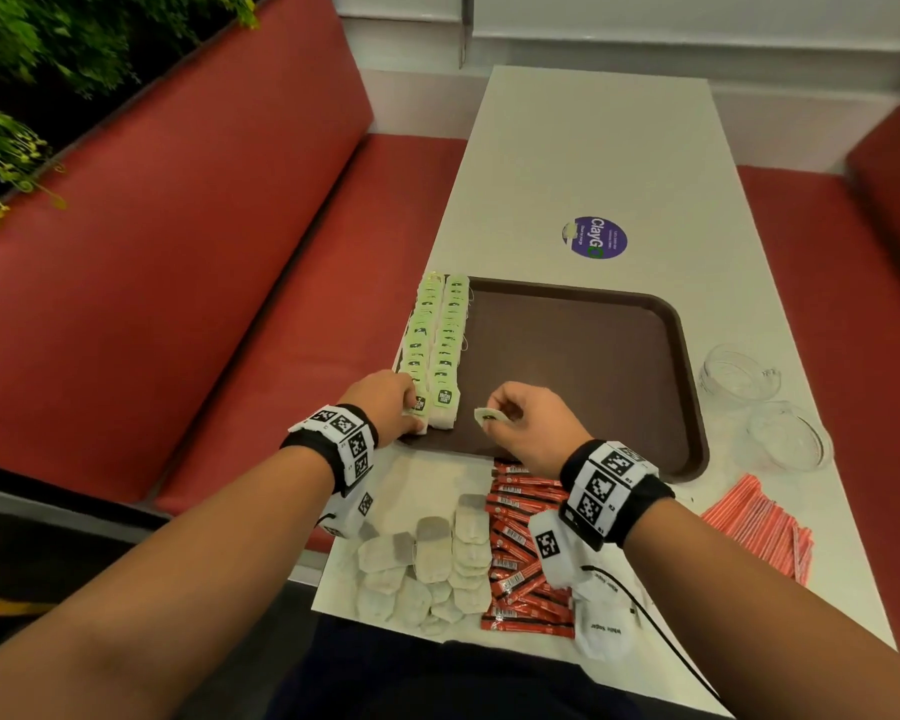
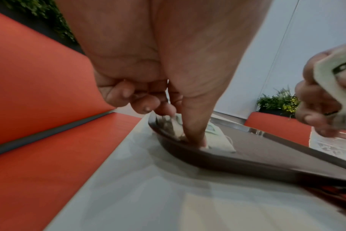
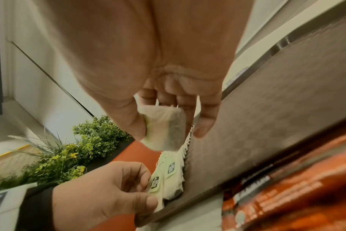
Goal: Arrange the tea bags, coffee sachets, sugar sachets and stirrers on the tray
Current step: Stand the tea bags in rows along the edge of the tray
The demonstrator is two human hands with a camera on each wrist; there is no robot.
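Two rows of green-tagged tea bags lie along the left side of the brown tray. My left hand rests at the near end of the left row, its thumb pressing on the nearest tea bag with the fingers curled round it. My right hand hovers over the tray's near edge and pinches a single tea bag by its top, tag showing. Loose tea bags and red coffee sachets lie on the table between my arms.
Orange-striped stirrers lie at the right of the table, near two clear glass bowls. A purple round sticker sits beyond the tray. Red bench seats flank the white table.
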